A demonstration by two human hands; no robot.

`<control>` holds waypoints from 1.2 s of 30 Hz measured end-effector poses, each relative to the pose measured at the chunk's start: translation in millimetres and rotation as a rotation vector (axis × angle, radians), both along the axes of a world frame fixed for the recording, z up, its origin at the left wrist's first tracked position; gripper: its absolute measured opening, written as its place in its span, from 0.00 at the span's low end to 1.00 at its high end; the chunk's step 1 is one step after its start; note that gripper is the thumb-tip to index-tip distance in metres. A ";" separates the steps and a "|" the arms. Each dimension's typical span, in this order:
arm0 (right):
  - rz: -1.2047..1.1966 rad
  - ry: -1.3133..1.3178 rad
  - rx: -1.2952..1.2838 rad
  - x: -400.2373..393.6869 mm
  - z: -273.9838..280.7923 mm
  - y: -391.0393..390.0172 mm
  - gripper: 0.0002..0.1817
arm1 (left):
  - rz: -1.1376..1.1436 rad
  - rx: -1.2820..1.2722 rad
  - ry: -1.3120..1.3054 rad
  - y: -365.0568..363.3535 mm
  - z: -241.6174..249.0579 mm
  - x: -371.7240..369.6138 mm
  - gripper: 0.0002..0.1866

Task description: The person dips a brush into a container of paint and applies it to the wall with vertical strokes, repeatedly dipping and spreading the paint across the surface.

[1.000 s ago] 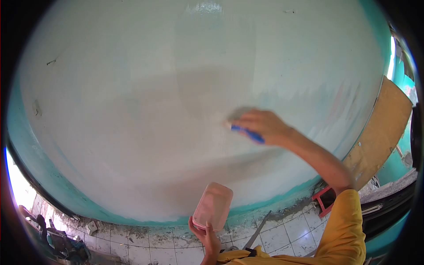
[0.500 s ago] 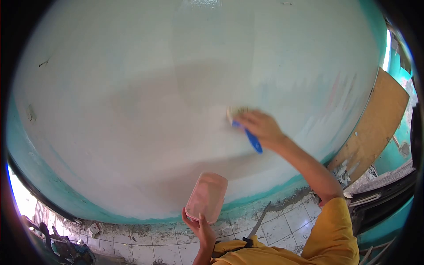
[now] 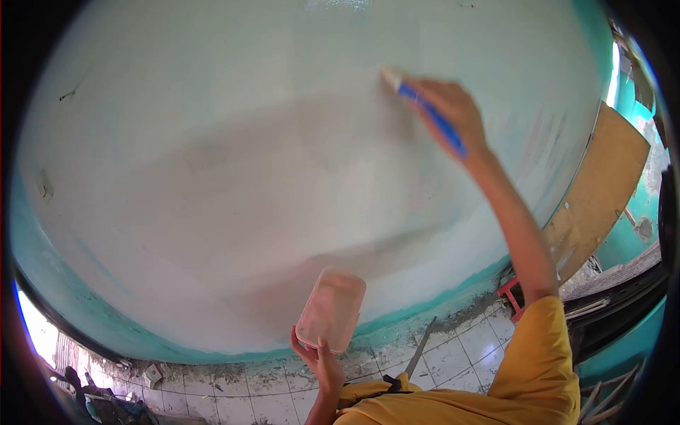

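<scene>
A paintbrush (image 3: 433, 119) with a blue handle and pale bristles is gripped in my right hand (image 3: 453, 113). Its bristle end points up and left against the whitish wall (image 3: 234, 177), over the upper middle part. My left hand (image 3: 322, 365) holds a pink rectangular plastic container (image 3: 331, 309) by its lower end, in front of the wall's bottom part. Some pale coating shows inside the container, though its amount is hard to tell. Turquoise paint borders the white area along the wall's lower edge and sides.
Dusty white floor tiles (image 3: 273, 407) with debris run along the wall's foot. A brown board (image 3: 602, 191) leans at the right, near a red object (image 3: 511, 294) partly behind my arm. Dark cluttered items (image 3: 106, 404) lie at lower left. A nail (image 3: 69, 95) sticks out at upper left.
My right hand has moved the paintbrush upward along the wall from the middle to the upper part. My left hand keeps the container in nearly the same place.
</scene>
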State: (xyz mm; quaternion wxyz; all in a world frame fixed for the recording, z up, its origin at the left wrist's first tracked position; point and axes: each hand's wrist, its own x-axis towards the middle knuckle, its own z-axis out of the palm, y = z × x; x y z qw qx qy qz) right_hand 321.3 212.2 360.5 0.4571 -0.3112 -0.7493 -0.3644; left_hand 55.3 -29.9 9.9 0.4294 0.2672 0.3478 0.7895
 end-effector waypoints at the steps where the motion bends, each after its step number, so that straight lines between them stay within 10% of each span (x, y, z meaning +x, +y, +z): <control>1: -0.051 -0.085 0.043 -0.1 -31.7 7.2 0.19 | -0.001 -0.002 0.006 0.7 -1.4 -1.1 0.48; 8: 0.063 -0.299 -0.569 -9.3 -180.6 -31.8 0.25 | -0.026 -0.084 0.014 -0.3 -14.1 -15.0 0.48; 18: 0.028 0.064 -0.026 -17.4 42.5 -15.4 0.15 | -0.115 -0.100 0.033 2.7 -11.9 -13.5 0.47; 21: 0.043 -0.033 0.104 -10.4 -6.9 2.0 0.17 | -0.124 -0.116 0.018 4.9 -10.9 -12.4 0.47; 29: 0.119 -0.301 -0.591 0.8 -163.3 -23.8 0.17 | -0.121 -0.085 0.053 7.7 -9.0 -12.8 0.46; 36: 0.005 -0.107 -0.202 31.5 42.7 12.0 0.13 | -0.135 -0.055 0.054 14.6 -17.5 -8.7 0.46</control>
